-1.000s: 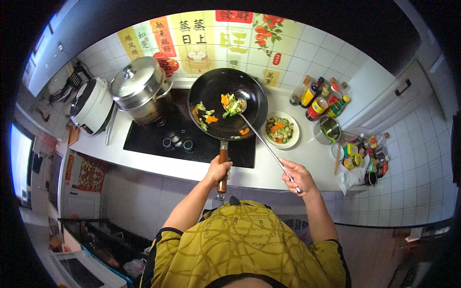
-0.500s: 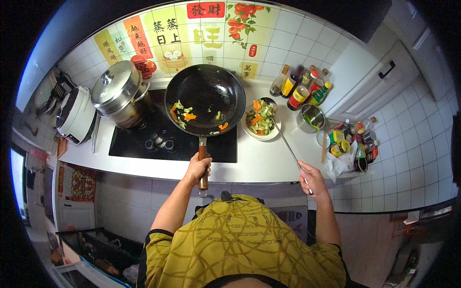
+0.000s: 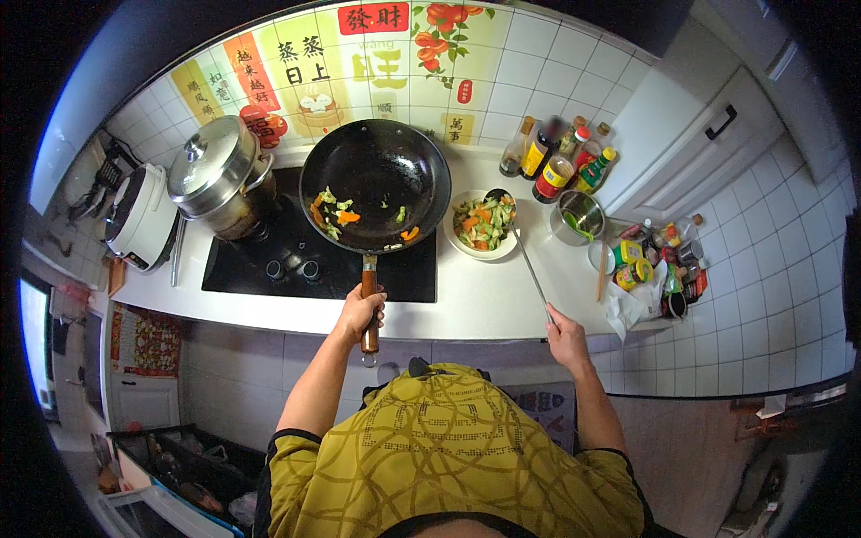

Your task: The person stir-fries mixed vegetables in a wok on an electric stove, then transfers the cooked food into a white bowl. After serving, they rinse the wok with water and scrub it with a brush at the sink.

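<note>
My left hand [image 3: 362,310] is closed round the wooden handle of a black wok [image 3: 381,170] that sits over the cooktop. Some green vegetable pieces and orange slices [image 3: 334,215] lie at the wok's left side, with a few bits lower right. To its right, a white bowl [image 3: 485,255] holds a heap of green and orange vegetables [image 3: 482,221]. My right hand [image 3: 565,337] grips the end of a long-handled metal ladle [image 3: 534,280]. Its dark head rests at the bowl's upper right, against the food, partly hidden by it.
A lidded steel pot [image 3: 220,175] stands left of the wok on the black cooktop [image 3: 242,278], beside a white rice cooker [image 3: 142,215]. Several sauce bottles [image 3: 556,170] line the back wall. A steel container [image 3: 577,218], chopsticks [image 3: 602,273] and seasoning packs [image 3: 635,272] occupy the right.
My right hand has shifted slightly left and the ladle's handle now stands steeper. The ladle's head stays at the bowl. My left hand keeps its hold on the wok.
</note>
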Tool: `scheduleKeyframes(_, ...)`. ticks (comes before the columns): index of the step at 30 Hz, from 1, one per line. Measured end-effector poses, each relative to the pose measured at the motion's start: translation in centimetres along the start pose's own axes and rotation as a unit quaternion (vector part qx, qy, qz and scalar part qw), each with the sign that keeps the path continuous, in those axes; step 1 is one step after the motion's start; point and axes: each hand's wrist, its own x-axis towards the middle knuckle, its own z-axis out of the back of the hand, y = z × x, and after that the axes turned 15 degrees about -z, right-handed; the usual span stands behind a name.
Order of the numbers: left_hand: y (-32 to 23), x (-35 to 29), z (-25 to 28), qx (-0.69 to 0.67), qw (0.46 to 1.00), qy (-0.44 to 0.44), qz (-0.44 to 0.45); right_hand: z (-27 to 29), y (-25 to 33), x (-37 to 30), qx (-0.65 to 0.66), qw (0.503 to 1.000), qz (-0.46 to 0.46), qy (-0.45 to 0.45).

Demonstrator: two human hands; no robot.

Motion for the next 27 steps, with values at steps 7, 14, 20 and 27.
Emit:
scheduleKeyframes(7,-0.1,0.0,-0.2,-0.001,1.000,0.001,-0.002,-1.1,0.3,0.0,-0.051,0.998,-0.015,-0.029)
scheduleKeyframes(14,0.3,0.1,-0.1,0.002,1.000,-0.001,-0.006,-2.5,-1.4,0.5,-0.092,0.991,0.028,-0.088)
scheduleKeyframes(20,0.4,0.1,-0.1,0.005,1.000,-0.001,-0.006,-2.9,-1.7,0.3,-0.095,0.990,0.025,-0.104)
scheduleKeyframes(27,0.2,0.0,-0.3,0.004,1.000,-0.004,-0.003,-3.0,-1.3,-0.2,-0.050,0.992,0.017,-0.115)
